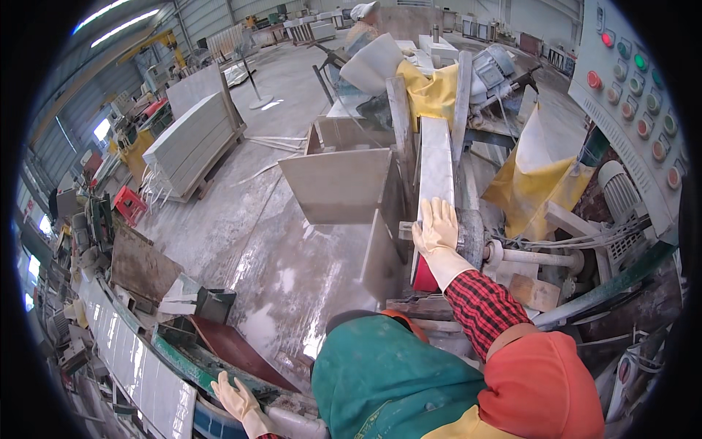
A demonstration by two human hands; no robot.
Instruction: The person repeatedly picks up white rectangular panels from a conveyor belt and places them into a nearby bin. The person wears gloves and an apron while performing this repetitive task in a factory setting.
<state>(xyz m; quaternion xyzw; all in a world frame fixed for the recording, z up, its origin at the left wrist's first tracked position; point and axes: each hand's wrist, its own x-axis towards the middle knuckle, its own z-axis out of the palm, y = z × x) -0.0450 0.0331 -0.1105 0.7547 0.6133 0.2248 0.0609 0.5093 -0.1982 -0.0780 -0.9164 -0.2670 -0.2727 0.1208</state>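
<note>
Your gloved right hand (436,228) presses flat on the pale stone strip (436,164), steadying it beside the grinding wheel (470,238), while your left hand (235,399) hangs open, holding nothing, well behind that strip.

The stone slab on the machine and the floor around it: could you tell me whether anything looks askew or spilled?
The narrow stone slab lies straight under the gloved right hand. The floor is wet and streaked with pale slurry, and thin offcut strips lie scattered by the stacked slabs.
</note>
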